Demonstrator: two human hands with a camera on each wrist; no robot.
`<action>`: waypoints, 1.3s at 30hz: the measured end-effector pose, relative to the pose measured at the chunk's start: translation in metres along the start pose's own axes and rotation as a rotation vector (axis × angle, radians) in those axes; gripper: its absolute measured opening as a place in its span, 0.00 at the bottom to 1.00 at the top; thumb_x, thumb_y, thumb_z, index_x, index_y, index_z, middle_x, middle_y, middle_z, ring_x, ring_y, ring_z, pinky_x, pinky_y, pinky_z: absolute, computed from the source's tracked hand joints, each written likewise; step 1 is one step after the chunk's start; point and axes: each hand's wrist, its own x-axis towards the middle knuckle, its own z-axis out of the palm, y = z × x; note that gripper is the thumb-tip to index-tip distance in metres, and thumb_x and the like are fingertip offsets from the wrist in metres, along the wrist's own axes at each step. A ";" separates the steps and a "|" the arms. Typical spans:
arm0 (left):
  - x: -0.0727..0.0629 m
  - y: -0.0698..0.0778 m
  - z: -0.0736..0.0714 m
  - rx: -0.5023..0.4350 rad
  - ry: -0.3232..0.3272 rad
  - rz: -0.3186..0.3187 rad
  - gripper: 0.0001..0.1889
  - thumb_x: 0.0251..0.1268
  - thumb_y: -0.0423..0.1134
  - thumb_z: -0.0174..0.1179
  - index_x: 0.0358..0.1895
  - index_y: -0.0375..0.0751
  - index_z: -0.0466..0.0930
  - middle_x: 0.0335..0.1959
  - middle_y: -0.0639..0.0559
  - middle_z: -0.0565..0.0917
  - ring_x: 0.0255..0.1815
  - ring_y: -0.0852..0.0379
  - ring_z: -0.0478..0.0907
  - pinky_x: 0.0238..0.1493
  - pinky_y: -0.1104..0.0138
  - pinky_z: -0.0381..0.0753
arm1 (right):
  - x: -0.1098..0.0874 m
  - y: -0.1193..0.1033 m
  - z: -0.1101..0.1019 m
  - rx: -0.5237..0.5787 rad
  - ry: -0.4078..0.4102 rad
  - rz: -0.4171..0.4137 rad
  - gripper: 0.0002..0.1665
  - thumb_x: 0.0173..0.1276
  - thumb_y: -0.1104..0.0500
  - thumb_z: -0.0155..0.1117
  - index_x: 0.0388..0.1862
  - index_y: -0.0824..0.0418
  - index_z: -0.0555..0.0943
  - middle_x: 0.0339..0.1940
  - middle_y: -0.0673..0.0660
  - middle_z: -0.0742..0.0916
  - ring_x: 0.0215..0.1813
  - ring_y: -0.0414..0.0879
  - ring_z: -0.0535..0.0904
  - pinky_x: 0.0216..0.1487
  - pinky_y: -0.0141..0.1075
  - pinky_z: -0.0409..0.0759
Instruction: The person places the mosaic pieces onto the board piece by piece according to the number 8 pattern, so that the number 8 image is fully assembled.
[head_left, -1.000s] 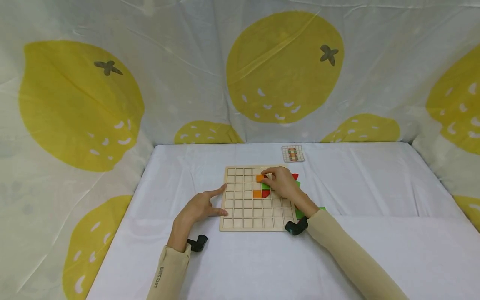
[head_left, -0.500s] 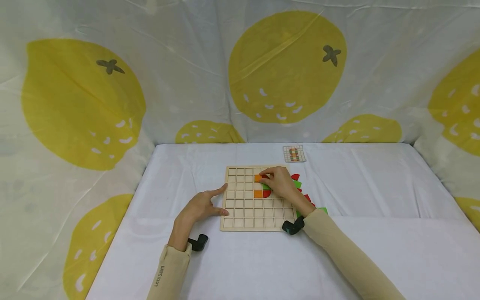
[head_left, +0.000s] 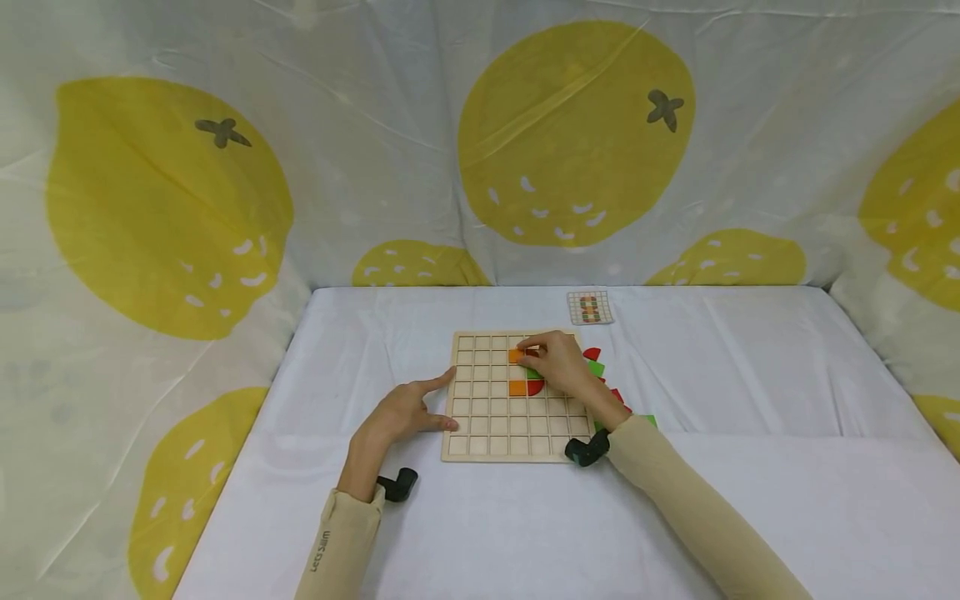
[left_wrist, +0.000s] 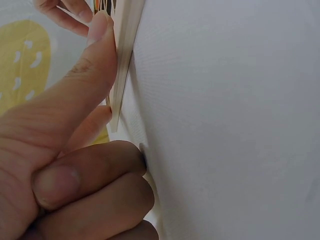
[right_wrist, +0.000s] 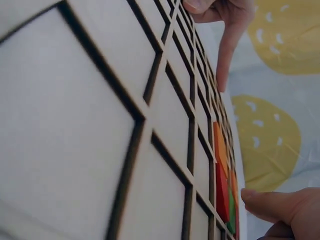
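A light wooden grid board (head_left: pixel 480 425) lies on the white cloth. Along its left edge, my left hand (head_left: pixel 397 412) touches with thumb and forefinger stretched apart; in the left wrist view its other fingers are curled beneath. Over the board's upper right part, my right hand (head_left: pixel 562 364) pinches an orange square tile (head_left: pixel 514 356) between thumb and forefinger tips. A red piece beside that tile is mostly covered by the fingers. Below are a green tile (head_left: pixel 533 373), another orange square (head_left: pixel 517 388) and a red quarter-round tile (head_left: pixel 535 387), set in the grid.
A small pattern card (head_left: pixel 590 308) lies behind the board. To the right are loose pieces: a red quarter-round (head_left: pixel 592 354), a green one (head_left: pixel 596 367) and several more, partly hidden by my right forearm. A lemon-print curtain (head_left: pixel 397 167) stands around the table.
My right forearm and wrist have shifted slightly left, showing more red pieces beside the board. The fingertips stay at the orange tile, and my left hand keeps its place on the board's edge.
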 end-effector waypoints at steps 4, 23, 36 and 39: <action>0.000 0.001 0.000 -0.003 -0.005 0.003 0.51 0.55 0.54 0.77 0.82 0.65 0.58 0.18 0.55 0.68 0.24 0.59 0.61 0.34 0.64 0.66 | -0.011 0.005 -0.014 0.047 -0.001 0.043 0.18 0.70 0.57 0.73 0.57 0.61 0.88 0.13 0.48 0.69 0.18 0.41 0.59 0.24 0.32 0.59; -0.002 0.002 0.000 0.008 0.005 -0.021 0.51 0.55 0.54 0.77 0.81 0.65 0.58 0.27 0.50 0.75 0.28 0.57 0.68 0.39 0.64 0.69 | -0.073 0.047 -0.072 -0.018 0.027 0.247 0.19 0.70 0.56 0.72 0.57 0.62 0.87 0.16 0.50 0.67 0.19 0.47 0.65 0.21 0.32 0.59; -0.002 0.001 0.000 0.006 0.015 -0.008 0.51 0.55 0.54 0.77 0.82 0.64 0.58 0.25 0.54 0.69 0.27 0.58 0.64 0.37 0.64 0.67 | -0.076 0.054 -0.074 -0.042 -0.035 0.230 0.16 0.64 0.56 0.78 0.48 0.62 0.91 0.16 0.50 0.66 0.21 0.47 0.63 0.22 0.32 0.57; -0.002 0.001 -0.001 0.005 0.013 -0.005 0.51 0.55 0.54 0.77 0.82 0.64 0.58 0.24 0.54 0.68 0.27 0.57 0.64 0.37 0.64 0.67 | -0.076 0.054 -0.074 -0.066 -0.020 0.234 0.15 0.62 0.55 0.79 0.44 0.62 0.91 0.16 0.50 0.67 0.21 0.47 0.64 0.22 0.32 0.58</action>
